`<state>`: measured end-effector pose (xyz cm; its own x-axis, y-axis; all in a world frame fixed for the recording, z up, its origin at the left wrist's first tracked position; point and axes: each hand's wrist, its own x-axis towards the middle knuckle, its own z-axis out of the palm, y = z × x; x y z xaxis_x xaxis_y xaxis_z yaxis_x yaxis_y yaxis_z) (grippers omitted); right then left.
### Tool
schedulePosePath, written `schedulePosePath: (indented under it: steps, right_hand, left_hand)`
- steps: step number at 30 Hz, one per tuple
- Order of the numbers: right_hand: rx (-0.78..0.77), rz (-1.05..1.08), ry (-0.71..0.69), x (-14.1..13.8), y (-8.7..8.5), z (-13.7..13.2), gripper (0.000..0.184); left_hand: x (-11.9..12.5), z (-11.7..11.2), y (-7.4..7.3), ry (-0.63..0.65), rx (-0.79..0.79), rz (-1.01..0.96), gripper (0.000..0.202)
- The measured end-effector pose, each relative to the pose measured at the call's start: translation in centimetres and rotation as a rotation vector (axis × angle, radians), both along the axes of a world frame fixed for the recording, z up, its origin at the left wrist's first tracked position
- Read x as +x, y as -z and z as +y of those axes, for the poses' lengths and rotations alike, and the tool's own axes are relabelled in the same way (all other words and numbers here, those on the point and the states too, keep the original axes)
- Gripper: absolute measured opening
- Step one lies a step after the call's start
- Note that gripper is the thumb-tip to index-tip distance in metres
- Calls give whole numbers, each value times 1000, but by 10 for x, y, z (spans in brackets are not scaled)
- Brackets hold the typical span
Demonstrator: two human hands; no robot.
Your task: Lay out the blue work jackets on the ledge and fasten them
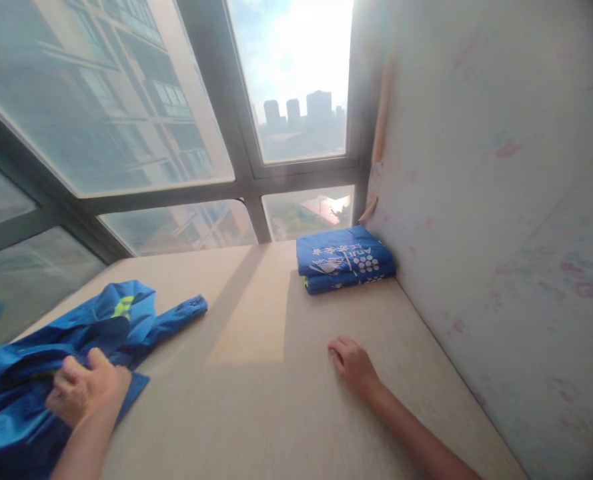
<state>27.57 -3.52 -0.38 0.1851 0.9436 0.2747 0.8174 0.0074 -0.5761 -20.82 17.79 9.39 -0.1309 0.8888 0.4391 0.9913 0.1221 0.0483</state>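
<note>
The left hand is curling over the jacket — whether pinching, I cannot tell — the right hand, pressed together, is lying on the worktop.

Reading the clock from the middle of the tabletop, that surface is smooth and pale, wood or a wood-look laminate, mostly matt. At nine o'clock the blue garment is thin, synthetic-looking cloth, creased, with a soft sheen; its cuff looks gathered and rougher. At one o'clock the folded blue bundle is similar cloth, smoother, with flat white print. Toward twelve, smooth, hazy glass sits in a matt grey frame, apparently metal. At two o'clock the wall looks papered, matt, its edge curling.
</note>
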Motion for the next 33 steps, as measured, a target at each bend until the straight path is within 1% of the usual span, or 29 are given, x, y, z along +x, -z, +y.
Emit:
schedulePosePath:
  steps: [1, 2, 3, 4, 5, 6, 7, 9, 11, 13, 15, 16, 18, 20, 22, 24, 26, 28, 31, 33]
  right_hand:
    - [-2, 1, -2, 0, 0, 1, 21]
    - [-6, 2, -4, 1, 0, 1, 21]
    - [-8, 3, -7, 1, 0, 1, 22]
    - [-9, 5, -9, 2, 0, 1, 22]
    - [-9, 9, -11, 2, 0, 0, 23]
    - [-6, 16, -12, 2, 1, 0, 24]
    - [0, 29, -15, 3, 1, -1, 25]
    - [21, 89, -23, 4, 4, -2, 27]
    - [52, 194, -2, 8, 8, 1, 28]
    - [79, 292, 74, 16, 8, 12, 28]
    - [105, 325, 156, 32, 1, 34, 29]
    - [128, 306, 187, 44, -6, 49, 31]
    - [203, 206, 229, 75, -25, 85, 35]
    - [258, -17, 284, 111, -47, 125, 38]
    - [196, -244, 331, 146, -63, 161, 43]
    - [93, -418, 354, 170, -70, 188, 55]
    - [-4, -518, 321, 181, -65, 203, 59]
    - [-45, -550, 271, 183, -54, 207, 54]
    - [9, -535, 270, 178, -37, 200, 46]
    - [53, -534, 297, 174, -32, 194, 44]
  left_hand:
    - [19, -9, 7, 40, 72, 19, 44]
    - [42, -21, 17, 123, 62, 46, 47]
    - [67, -35, 29, 217, 6, 63, 48]
    - [93, -49, 42, 271, -49, 58, 48]
    - [117, -62, 54, 336, -145, 64, 49]
    - [139, -74, 65, 372, -231, 71, 50]
    - [157, -85, 73, 371, -282, 77, 51]
    - [180, -98, 83, 341, -338, 79, 55]
    - [187, -101, 84, 306, -338, 82, 57]
    - [186, -100, 81, 299, -323, 87, 58]
    - [181, -97, 80, 306, -313, 89, 58]
    - [180, -97, 80, 311, -306, 89, 57]
    - [178, -97, 82, 318, -284, 89, 56]
    - [178, -98, 84, 322, -266, 85, 56]
    - [179, -99, 85, 320, -262, 75, 56]
    - [179, -99, 85, 320, -263, 62, 55]
    - [179, -100, 85, 321, -260, 50, 55]
    - [179, -100, 85, 317, -258, 40, 55]
    - [179, -100, 85, 311, -271, 30, 55]
    - [179, -101, 85, 316, -282, 18, 56]
